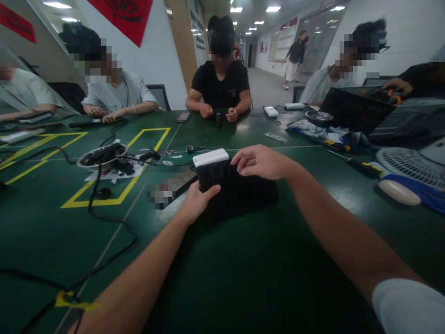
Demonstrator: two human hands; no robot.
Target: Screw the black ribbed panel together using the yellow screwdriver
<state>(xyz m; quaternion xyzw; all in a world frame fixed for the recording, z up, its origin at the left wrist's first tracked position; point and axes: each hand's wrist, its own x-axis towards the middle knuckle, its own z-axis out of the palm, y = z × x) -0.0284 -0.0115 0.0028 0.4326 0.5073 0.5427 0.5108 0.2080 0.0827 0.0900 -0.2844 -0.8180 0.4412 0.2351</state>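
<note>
My left hand (198, 199) grips the left side of a soft black pouch (239, 195), thumb lying across its front. A white box-like device, probably a power bank (210, 157), shows along the pouch's upper left edge; its lower part is hidden behind or inside the black material. The pouch spreads to the right, low over the green table (243, 278). My right hand (262, 161) hovers by the device's right end, fingers loosely bent and apart, with nothing seen in them. Left of the pouch lies a flat dark-edged item, partly blurred (174, 185).
A bowl of black parts and cables (104, 155) stands left, with a black cable (92, 204) trailing forward. On the right are a screwdriver (361, 167), a white fan (413, 164) and blue-white gloves (327, 132). Several people sit around the table; one person walks in the corridor.
</note>
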